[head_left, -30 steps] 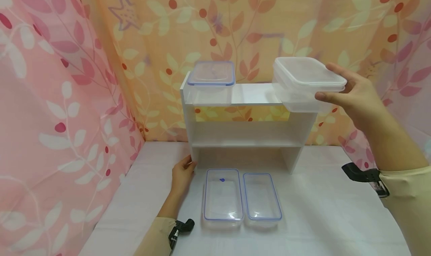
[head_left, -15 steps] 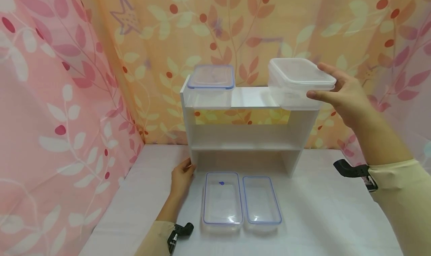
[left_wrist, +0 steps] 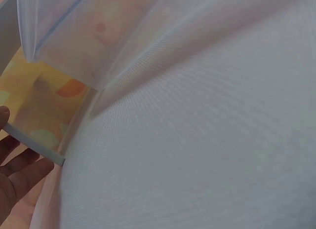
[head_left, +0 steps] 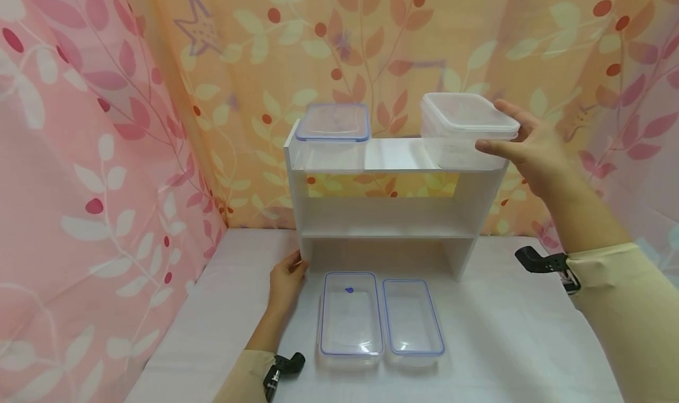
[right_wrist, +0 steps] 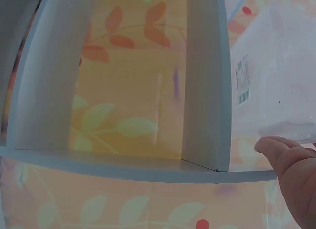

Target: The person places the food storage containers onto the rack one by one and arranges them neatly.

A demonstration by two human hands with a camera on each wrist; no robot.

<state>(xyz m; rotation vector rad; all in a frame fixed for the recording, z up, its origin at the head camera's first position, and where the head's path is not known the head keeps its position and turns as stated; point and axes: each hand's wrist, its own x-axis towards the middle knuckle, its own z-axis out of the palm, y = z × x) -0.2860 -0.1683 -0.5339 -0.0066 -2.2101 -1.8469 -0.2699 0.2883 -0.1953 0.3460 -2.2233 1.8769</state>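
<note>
Head view: found the white-lidded container (head_left: 462, 127) at upper right of the frame, upright over the right end of the shelf unit (head_left: 389, 215), lid facing up. Noted just left of the fingers of the right hand (head_left: 536, 151), gripped by its right end, thumb in front. Well apart from the left hand (head_left: 286, 280), at lower centre. Read lid sides as slanting from upper left to lower right; unable to fix the long axis, owing to foreshortening. Recorded a blue-rimmed container (head_left: 333, 133) farther left, gap between.

Left wrist view: found fingers at lower left, narrowed on a panel edge of the shelf unit, thumb above.

Right wrist view: found the white-lidded container cut off at right, barcode label (right_wrist: 243, 80) showing, fingers below. Judged decisive: base against top board. Unable to tell whether seated.
</note>
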